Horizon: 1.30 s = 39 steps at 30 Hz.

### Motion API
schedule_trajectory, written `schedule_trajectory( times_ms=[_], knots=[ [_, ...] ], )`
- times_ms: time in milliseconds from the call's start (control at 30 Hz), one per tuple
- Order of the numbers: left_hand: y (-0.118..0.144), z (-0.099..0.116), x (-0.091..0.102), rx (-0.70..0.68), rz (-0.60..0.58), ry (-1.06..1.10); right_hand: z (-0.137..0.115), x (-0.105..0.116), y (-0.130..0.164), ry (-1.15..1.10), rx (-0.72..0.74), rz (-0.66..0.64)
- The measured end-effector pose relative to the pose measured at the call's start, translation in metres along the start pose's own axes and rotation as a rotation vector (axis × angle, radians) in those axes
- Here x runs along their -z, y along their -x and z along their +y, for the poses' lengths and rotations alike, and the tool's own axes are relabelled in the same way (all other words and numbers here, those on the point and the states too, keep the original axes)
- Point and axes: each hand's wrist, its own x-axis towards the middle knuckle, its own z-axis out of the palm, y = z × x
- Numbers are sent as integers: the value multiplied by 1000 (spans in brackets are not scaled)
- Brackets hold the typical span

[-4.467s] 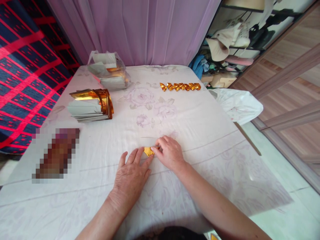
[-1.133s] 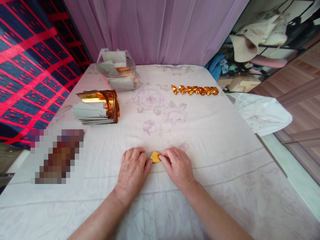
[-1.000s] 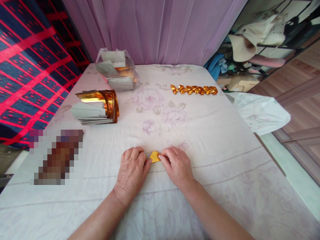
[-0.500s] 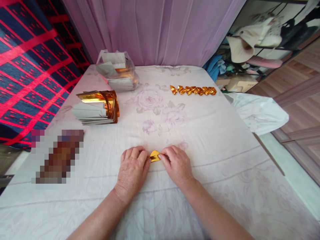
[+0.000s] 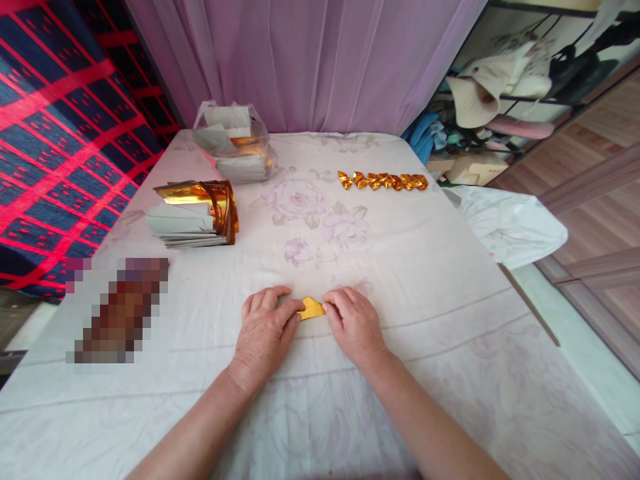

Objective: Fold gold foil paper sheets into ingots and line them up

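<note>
A small folded piece of gold foil paper [image 5: 313,309] lies between my two hands, just above the flowered cloth [image 5: 280,427] or on it; I cannot tell which. My left hand [image 5: 267,327] pinches its left end between thumb and forefinger, the other fingers curled over the cloth. At the right corner, the thumb and forefinger of my right hand [image 5: 354,327] are pinched together on the paper. Farther off on the right lies a row of folded gold foil pieces [image 5: 385,181], the leftmost one slightly apart from the others.
A fanned stack of gold and grey foil sheets [image 5: 195,217] stands on the left. Behind it is a clear plastic bag [image 5: 235,143] with more sheets. A blurred-out item [image 5: 120,310] lies at the near left. A purple curtain [image 5: 310,67] hangs behind; shelves with hats [image 5: 480,93] stand right.
The gold paper's outline has gone from a pointed triangle with a dark fold to a flatter, wider shape. My right fingers have shifted slightly right. The view has turned a little.
</note>
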Motion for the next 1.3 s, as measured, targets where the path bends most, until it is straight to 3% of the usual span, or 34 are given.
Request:
schedule_trajectory(
  times_ms=[533, 767, 1100, 1300],
  knots=[
    [4, -4, 0, -82, 53, -11, -7, 4, -1, 42, 8, -8],
    [2, -2, 3, -45, 38, 2, -13, 4, -1, 42, -46, -30],
    [-4, 1, 1, 49, 9, 26, 5, 8, -6, -191, -78, -52],
    [-4, 2, 2, 52, 14, 30, 10, 5, -5, -180, -43, -15]
  ],
)
